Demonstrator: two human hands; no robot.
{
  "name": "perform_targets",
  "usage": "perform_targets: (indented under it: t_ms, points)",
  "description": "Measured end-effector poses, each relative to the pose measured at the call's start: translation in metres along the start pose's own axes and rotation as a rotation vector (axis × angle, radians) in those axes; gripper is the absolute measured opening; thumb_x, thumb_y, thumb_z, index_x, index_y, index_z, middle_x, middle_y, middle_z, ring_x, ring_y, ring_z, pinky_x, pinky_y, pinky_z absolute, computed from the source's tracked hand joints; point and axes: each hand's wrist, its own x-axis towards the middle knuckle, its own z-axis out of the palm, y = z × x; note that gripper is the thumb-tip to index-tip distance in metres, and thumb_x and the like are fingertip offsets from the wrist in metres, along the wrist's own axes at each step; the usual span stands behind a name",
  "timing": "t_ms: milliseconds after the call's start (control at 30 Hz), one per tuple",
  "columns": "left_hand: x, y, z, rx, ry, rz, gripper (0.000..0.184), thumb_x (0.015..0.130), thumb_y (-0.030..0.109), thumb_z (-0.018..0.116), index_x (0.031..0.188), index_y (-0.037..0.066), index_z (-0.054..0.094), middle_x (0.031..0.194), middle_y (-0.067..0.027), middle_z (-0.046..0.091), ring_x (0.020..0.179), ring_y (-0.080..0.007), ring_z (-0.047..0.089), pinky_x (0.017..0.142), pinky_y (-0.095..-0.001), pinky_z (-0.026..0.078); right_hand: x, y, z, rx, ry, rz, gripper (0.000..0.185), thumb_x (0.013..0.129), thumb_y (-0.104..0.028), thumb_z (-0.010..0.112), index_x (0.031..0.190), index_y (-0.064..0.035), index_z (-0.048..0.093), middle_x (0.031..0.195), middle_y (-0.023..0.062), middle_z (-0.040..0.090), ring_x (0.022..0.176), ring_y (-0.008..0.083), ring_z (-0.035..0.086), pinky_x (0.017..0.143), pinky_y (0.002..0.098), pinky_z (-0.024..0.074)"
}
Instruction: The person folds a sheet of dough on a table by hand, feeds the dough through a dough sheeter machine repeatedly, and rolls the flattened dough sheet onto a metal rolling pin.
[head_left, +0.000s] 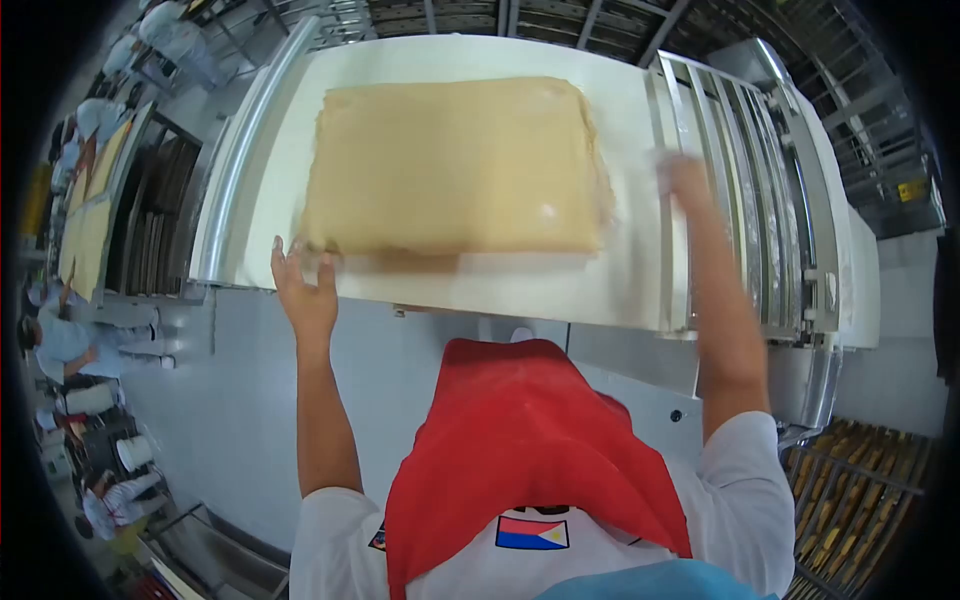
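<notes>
A thick rectangular slab of pale yellow dough (455, 165) lies flat on a cream-white belt surface (480, 288). My left hand (304, 285) is at the slab's near left corner, fingers spread, with the fingertips at or just beside its edge; nothing is held in it. To the right of the slab, my right hand (683, 178) is raised near the slatted metal guard (745, 200). Motion smears its fingers, so their position and anything in them cannot be made out.
A metal roller bar (250, 150) borders the belt on the left. Several people in pale clothing, among them one person (70, 345), are at the far left near a rack (155, 205). Trays of baked goods (860, 490) stand in a rack at the lower right.
</notes>
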Motion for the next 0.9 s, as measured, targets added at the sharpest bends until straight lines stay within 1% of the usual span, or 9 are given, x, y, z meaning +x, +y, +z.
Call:
perform_targets:
  t_ms: [100,167,267,333,533,633,700,800,900]
  points:
    - [-0.024,-0.025,-0.022,0.062,0.015,-0.003,0.047,0.089,0.013,0.064,0.133,0.003,0.053,0.147,-0.0228,0.040,0.136,-0.0381,0.038,0.112,-0.0459,0.031,-0.027,0.019,0.073,-0.084,-0.155,0.203,0.013,0.087,-0.001,0.055,0.095,0.0014,0.066,0.073,0.0065,0.063,0.060,0.0197,0.058,0.056,0.0375,0.0505]
    - [-0.050,-0.064,-0.040,0.102,-0.019,-0.189,0.047,0.089,0.011,0.063,0.134,0.003,0.051,0.152,-0.0192,0.031,0.139,-0.0370,0.034,0.111,-0.0462,0.033,-0.025,0.020,0.067,0.411,-0.148,0.294,0.012,0.086,0.001,0.057,0.095,0.0031,0.066,0.077,0.0083,0.064,0.064,0.0190,0.061,0.057,0.0357,0.0524]
    - [-0.084,-0.096,-0.059,-0.216,0.063,-0.436,0.050,0.090,0.009,0.062,0.137,0.000,0.047,0.150,-0.0192,0.034,0.135,-0.0346,0.039,0.108,-0.0440,0.038,0.035,0.014,-0.049,0.467,0.250,-0.336,0.018,0.088,-0.003,0.052,0.102,0.0079,0.057,0.089,0.0103,0.061,0.073,0.0149,0.063,0.060,0.0289,0.0541]
    - [-0.095,-0.112,-0.052,-0.305,0.106,-0.472,0.052,0.090,0.009,0.062,0.138,-0.001,0.044,0.148,-0.0196,0.035,0.133,-0.0330,0.041,0.107,-0.0424,0.039,-0.003,-0.037,-0.001,0.569,0.535,-0.383,0.019,0.091,-0.012,0.053,0.096,0.0062,0.057,0.090,0.0130,0.060,0.076,0.0181,0.064,0.064,0.0278,0.0544]
    - [-0.053,-0.063,-0.013,-0.414,-0.027,-0.371,0.062,0.089,0.011,0.065,0.142,-0.005,0.036,0.143,-0.0231,0.037,0.130,-0.0329,0.043,0.107,-0.0414,0.040,-0.038,0.011,0.187,-0.970,-0.293,-0.524,0.034,0.089,-0.025,0.061,0.117,-0.0078,0.068,0.112,0.0167,0.068,0.090,0.0312,0.067,0.083,0.0338,0.0503]
    - [-0.039,-0.038,-0.009,-0.470,-0.069,-0.270,0.068,0.088,0.013,0.066,0.144,-0.006,0.031,0.145,-0.0243,0.035,0.135,-0.0356,0.037,0.112,-0.0434,0.033,-0.104,-0.010,0.229,-0.799,-0.161,-0.453,0.042,0.091,-0.026,0.055,0.132,-0.0145,0.059,0.130,0.0144,0.061,0.112,0.0300,0.062,0.097,0.0424,0.0457]
    - [-0.039,-0.027,-0.004,-0.247,-0.046,-0.121,0.066,0.090,0.015,0.064,0.145,-0.004,0.032,0.150,-0.0206,0.034,0.141,-0.0339,0.029,0.118,-0.0430,0.021,-0.101,0.048,0.204,-1.453,-0.020,-0.784,0.056,0.091,-0.027,0.055,0.145,-0.0188,0.044,0.149,0.0099,0.043,0.136,0.0317,0.042,0.110,0.0589,0.0292]
    - [-0.040,-0.042,0.024,-0.191,-0.080,0.065,0.069,0.090,0.021,0.065,0.146,-0.003,0.032,0.152,-0.0222,0.031,0.143,-0.0355,0.025,0.119,-0.0441,0.017,-0.164,0.047,0.148,-1.409,-0.082,-0.529,0.068,0.089,-0.030,0.059,0.151,-0.0253,0.032,0.159,0.0105,0.023,0.147,0.0354,0.018,0.114,0.0659,0.0088]
    - [-0.037,-0.042,0.037,-0.039,-0.050,0.265,0.072,0.092,0.030,0.064,0.147,-0.002,0.031,0.154,-0.0234,0.027,0.144,-0.0365,0.023,0.119,-0.0452,0.016,-0.213,0.104,0.047,-1.143,0.419,-0.560,0.059,0.085,-0.018,0.061,0.142,-0.0159,0.046,0.149,0.0178,0.039,0.138,0.0392,0.033,0.113,0.0555,0.0241]
